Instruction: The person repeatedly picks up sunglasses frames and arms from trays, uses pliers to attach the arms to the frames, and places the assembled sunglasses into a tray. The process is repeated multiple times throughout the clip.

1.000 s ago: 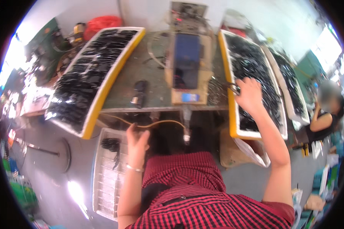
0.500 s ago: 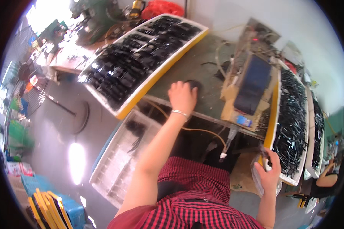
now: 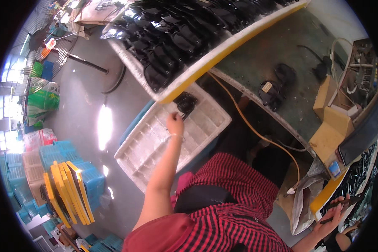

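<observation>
Head view shows the left hand [image 3: 174,123] reaching into a white compartment tray [image 3: 155,143] beside black parts [image 3: 185,103], grip unclear, while the right hand [image 3: 332,215] seemingly clasps a dark part [image 3: 340,204].

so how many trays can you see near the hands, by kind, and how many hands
white compartment tray under the left hand: 1
yellow-edged tray of black parts on the bench: 1
yellow-edged tray by the right hand: 1
hands: 2
total: 5
</observation>
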A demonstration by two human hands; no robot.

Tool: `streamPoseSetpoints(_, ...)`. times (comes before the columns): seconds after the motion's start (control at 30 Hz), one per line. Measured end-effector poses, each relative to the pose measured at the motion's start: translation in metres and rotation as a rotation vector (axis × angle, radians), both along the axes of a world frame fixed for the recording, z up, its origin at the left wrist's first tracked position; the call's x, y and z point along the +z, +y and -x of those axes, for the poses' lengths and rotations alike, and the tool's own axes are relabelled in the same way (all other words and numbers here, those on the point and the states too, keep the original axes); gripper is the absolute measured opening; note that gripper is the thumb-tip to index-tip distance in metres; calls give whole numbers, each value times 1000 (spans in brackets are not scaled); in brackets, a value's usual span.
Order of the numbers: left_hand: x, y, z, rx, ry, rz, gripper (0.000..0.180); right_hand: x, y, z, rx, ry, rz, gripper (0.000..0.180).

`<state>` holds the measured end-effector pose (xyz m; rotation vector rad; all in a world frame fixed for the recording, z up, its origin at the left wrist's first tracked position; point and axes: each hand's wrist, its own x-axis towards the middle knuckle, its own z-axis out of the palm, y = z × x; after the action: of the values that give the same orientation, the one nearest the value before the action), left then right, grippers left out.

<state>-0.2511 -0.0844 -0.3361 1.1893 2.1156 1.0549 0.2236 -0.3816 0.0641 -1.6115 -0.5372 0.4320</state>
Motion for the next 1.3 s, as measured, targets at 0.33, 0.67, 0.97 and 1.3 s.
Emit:
streamPoseSetpoints(0.33,-159,115,103,322,-217,371,34,-1,11,-8,-141,16,94,52)
streamPoseSetpoints(0.67,5,43,90,448,-546,-72,25,-2,0,9,-125,113,-153,53)
streamPoseSetpoints(0.97,311,-96,-36,-172,-1198,-49,47,-12,-18,73,167,-23,-228,30)
streamPoseSetpoints(1.3,374,-166,-190,-1063,-1306,-265,29,-32,-18,163,275,-172,94,26)
